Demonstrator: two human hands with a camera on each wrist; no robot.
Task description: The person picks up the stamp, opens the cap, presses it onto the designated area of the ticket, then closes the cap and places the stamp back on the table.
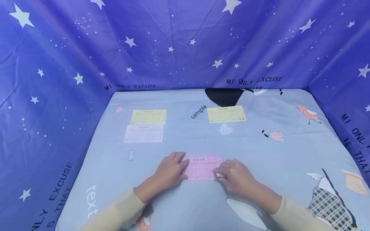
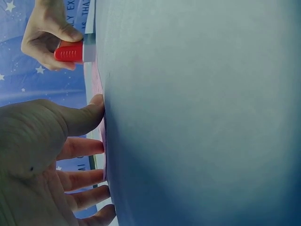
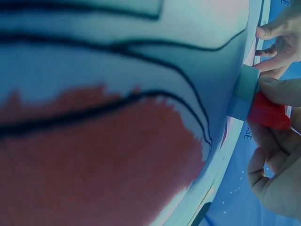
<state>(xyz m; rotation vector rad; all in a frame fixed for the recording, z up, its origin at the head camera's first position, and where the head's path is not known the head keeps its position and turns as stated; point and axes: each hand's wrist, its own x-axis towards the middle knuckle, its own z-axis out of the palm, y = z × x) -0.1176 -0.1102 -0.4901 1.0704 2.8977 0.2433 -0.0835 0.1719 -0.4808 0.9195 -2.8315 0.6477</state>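
A pink printed form (image 1: 199,171) lies flat on the bed-like surface in front of the person. My left hand (image 1: 171,170) presses its left edge with spread, extended fingers, the thumb (image 2: 89,115) near the lower corner. At the form's lower right corner, my right hand (image 1: 235,176) pinches a red stamp (image 2: 70,52) with a pale, translucent base. In the right wrist view the stamp's base (image 3: 243,94) stands right at the surface, thumb on one side of the red body. Its underside is hidden.
At the back left, a yellow form (image 1: 148,117) lies above a white form (image 1: 143,133). Another yellow form (image 1: 226,115) lies back right, with a small red mark in its lower right corner. A blue star-patterned curtain (image 1: 173,61) closes in the back and sides.
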